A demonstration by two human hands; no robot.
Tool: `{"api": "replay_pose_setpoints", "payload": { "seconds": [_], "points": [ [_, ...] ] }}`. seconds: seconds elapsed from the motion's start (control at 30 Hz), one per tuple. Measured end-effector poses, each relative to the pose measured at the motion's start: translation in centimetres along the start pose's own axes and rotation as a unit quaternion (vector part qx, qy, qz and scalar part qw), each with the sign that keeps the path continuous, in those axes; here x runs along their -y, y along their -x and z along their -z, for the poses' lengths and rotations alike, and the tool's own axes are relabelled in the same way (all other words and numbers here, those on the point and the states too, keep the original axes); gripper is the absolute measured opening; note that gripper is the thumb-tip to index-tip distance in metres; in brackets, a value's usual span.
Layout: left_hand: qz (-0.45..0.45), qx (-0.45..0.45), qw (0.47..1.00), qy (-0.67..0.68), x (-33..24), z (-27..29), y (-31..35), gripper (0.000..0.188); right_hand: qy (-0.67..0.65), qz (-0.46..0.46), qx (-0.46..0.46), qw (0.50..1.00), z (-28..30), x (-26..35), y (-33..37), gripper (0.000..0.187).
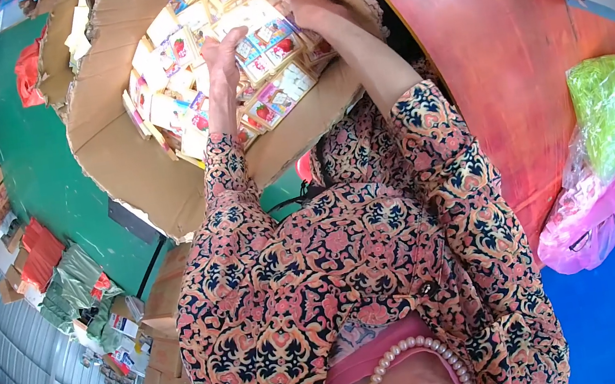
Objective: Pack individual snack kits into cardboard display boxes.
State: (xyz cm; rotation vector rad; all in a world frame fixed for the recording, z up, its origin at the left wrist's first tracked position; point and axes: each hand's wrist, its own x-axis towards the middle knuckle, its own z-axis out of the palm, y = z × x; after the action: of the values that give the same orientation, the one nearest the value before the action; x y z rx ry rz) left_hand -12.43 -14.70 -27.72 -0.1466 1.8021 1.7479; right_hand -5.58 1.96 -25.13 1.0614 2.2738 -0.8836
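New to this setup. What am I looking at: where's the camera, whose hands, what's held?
No robot here: a person works bare-handed. The picture comes from the left of two wide fisheye cameras on their head, looking down, so straight edges bend near the rim. Picture left is the person's left.

The left hand and right hand reach into an open cardboard box heaped with small printed blocks, some showing strawberries. Both are among the blocks; whether either grips one is unclear.

Right of the box is a worn red surface, with a pink bag farther right.
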Motion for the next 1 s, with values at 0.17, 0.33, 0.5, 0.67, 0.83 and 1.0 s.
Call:
{"api": "replay_pose_setpoints", "payload": {
  "seconds": [0.17, 0.33, 0.5, 0.67, 0.83, 1.0],
  "points": [
    [0.024, 0.015, 0.998, 0.061, -0.1, 2.6, -0.2, 0.03, -0.058, 0.114, 0.051, 0.99, 2.5, -0.1, 2.2, 0.075],
    [0.004, 0.021, 0.994, 0.107, -0.3, 2.8, -0.3, 0.016, -0.049, 0.186, -0.017, 0.981, 1.7, -0.8, 0.3, 0.058],
    [-0.005, 0.032, 0.995, 0.095, -0.3, 2.5, -0.1, 0.022, -0.145, 0.249, 0.016, 0.957, 1.0, -0.4, -0.3, 0.057],
    [0.006, 0.046, 0.983, 0.178, -1.5, -1.1, 1.7, 0.03, -0.212, 0.214, 0.1, 0.948, 0.9, -0.2, -0.3, 0.058],
    [0.035, 0.036, 0.987, 0.151, -0.6, -1.0, 2.6, 0.039, -0.123, 0.315, -0.006, 0.941, -1.3, 0.7, 0.5, 0.057],
    [0.069, 0.069, 0.987, 0.129, -2.1, 0.9, 3.6, 0.031, -0.25, 0.148, 0.038, 0.956, 2.4, 1.8, 3.7, 0.043]
  ]
}}
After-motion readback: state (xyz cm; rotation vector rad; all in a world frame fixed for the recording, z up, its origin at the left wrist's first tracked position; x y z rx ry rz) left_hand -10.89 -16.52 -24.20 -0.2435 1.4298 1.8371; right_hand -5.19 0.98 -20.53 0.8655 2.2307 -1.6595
